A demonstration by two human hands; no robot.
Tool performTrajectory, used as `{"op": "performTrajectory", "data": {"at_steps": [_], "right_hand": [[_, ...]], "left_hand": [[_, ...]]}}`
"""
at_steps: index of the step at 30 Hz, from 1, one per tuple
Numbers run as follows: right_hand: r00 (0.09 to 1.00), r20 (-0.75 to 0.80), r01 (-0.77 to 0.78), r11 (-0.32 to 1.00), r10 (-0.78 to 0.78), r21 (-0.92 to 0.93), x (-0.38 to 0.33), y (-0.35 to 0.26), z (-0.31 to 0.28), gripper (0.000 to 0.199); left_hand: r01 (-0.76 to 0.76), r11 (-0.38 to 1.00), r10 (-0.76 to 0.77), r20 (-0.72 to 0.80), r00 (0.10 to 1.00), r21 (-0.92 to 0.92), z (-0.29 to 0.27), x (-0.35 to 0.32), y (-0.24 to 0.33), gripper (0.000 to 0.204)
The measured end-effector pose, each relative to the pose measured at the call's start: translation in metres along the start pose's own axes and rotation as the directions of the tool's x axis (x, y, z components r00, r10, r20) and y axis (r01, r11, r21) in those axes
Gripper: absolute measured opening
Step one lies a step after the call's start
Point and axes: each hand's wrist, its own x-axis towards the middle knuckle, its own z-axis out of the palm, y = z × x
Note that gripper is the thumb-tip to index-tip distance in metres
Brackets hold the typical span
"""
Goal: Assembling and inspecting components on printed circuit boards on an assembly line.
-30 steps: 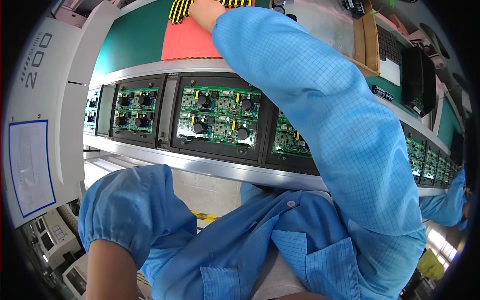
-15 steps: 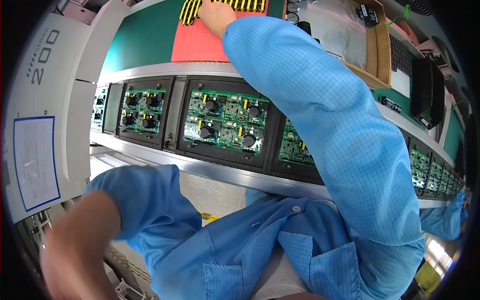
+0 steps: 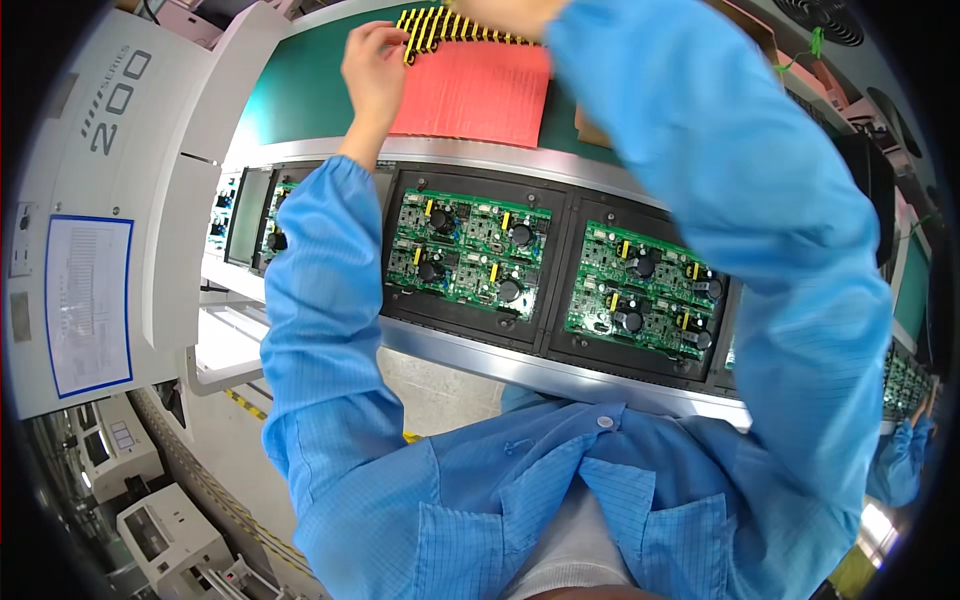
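On a red foam sheet (image 3: 470, 95) at the top of the head view lies a row of narrow yellow and black parts (image 3: 440, 28). My left hand (image 3: 374, 75) is at the left end of this row, its fingers bent and apart, with nothing visible in them. My right hand (image 3: 505, 12) reaches over the far side of the row. It is blurred and cut by the upper edge, so its fingers are hidden. Nearer to me, green circuit boards (image 3: 470, 250) with round black components and yellow components sit in black carrier frames (image 3: 560, 270).
The carriers stand in a line along a conveyor with a metal front rail (image 3: 470, 355). A green mat (image 3: 300, 90) lies beyond it. To the left rises a white machine (image 3: 170, 200) with a blue-bordered sheet (image 3: 90, 300). Another person's blue sleeve (image 3: 895, 465) shows at far right.
My left hand has swung up from the lower left to the row of parts. My right hand has shifted right and farther away. The view has turned, showing more boards on the right.
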Motion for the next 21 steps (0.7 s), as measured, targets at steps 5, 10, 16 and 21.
{"op": "performTrajectory", "data": {"at_steps": [5,10,16,21], "right_hand": [[0.995,0.092,0.041,0.997,-0.047,0.065,-0.115,0.012,-0.166,0.014],[0.936,0.154,-0.336,0.934,0.317,0.118,-0.272,0.065,-0.235,0.031],[0.779,-0.019,-0.626,0.779,0.627,0.038,-0.445,0.101,-0.290,0.030],[0.701,-0.194,-0.707,0.704,0.686,-0.063,-0.567,0.103,-0.314,0.035]], "left_hand": [[-0.271,0.919,0.242,0.133,0.961,0.285,0.069,0.011,-0.020,0.019],[-0.258,0.892,0.239,0.098,0.966,0.371,0.080,0.004,-0.033,0.020],[-0.301,0.907,0.287,0.093,0.954,0.295,0.072,-0.001,-0.044,0.023],[-0.236,0.949,0.198,0.186,0.962,0.211,0.082,0.002,-0.048,0.027]]}}
